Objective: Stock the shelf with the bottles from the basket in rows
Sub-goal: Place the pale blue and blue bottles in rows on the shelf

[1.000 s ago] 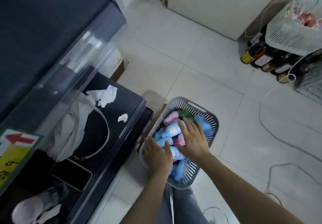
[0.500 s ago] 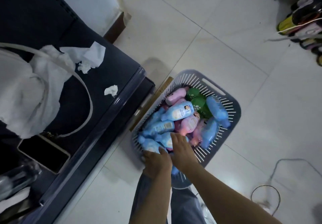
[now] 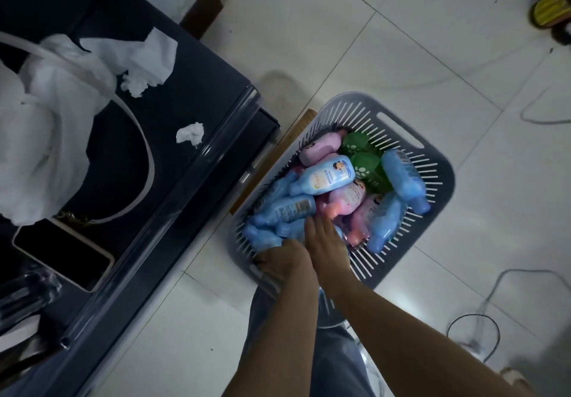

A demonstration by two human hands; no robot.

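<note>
A grey slotted basket [image 3: 355, 100] stands on the tiled floor beside the dark shelf [image 3: 185, 186]. It holds several bottles lying in a pile: a light blue one on top [image 3: 324, 177], pink ones [image 3: 318, 149], green ones [image 3: 361, 161] and another blue one [image 3: 401, 177] along the right wall. My left hand [image 3: 284, 260] curls at the basket's near left corner, against blue bottles and the rim. My right hand [image 3: 327, 242] lies beside it, fingers pushed down among the blue bottles. The fingertips of both hands are hidden.
On the low shelf board lie a white cloth bag [image 3: 46, 149], crumpled tissues [image 3: 190, 132] and a dark phone [image 3: 61, 251]. A wooden strip [image 3: 278, 155] sits between shelf and basket. Cables [image 3: 472, 331] trail over the floor at right, and a yellow-labelled bottle [image 3: 550, 10] lies far right.
Both hands have drawn back from the middle of the pile to the basket's near edge. The view has tipped down and come closer to the basket.
</note>
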